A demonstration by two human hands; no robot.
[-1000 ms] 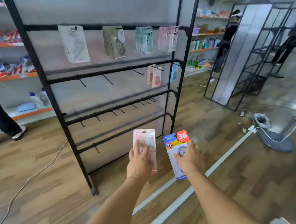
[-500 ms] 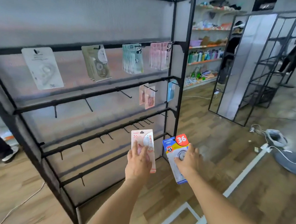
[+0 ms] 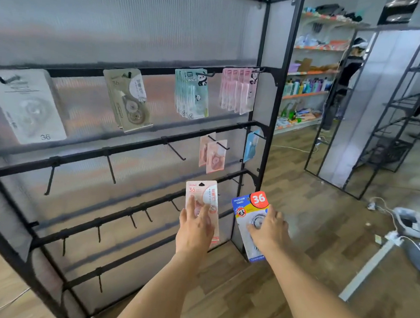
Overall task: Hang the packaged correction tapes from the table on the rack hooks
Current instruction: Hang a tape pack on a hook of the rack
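My left hand [image 3: 194,227] holds a pink packaged correction tape [image 3: 202,191] upright in front of the black rack [image 3: 266,127]. My right hand [image 3: 269,229] holds a blue-and-yellow pack with a red "36" badge [image 3: 249,204] beside it, near the rack's right post. Both packs sit level with the third bar. Above the pink pack, two matching pink packs [image 3: 213,154] hang on a second-bar hook. A light blue pack [image 3: 251,145] hangs at the right end of that bar. The top bar carries white [image 3: 28,105], beige [image 3: 128,98], green [image 3: 191,93] and pink [image 3: 238,89] packs.
Several bare hooks [image 3: 176,151] stick out from the second, third and lower bars. A second rack frame [image 3: 367,113] stands to the right. Store shelves [image 3: 310,74] and a person [image 3: 347,76] are behind. Cables and a fan base [image 3: 410,225] lie on the wooden floor.
I have stepped closer to the rack and the view has tilted up, so the rack looks larger. Both hands keep their packs and have risen slightly toward the bars.
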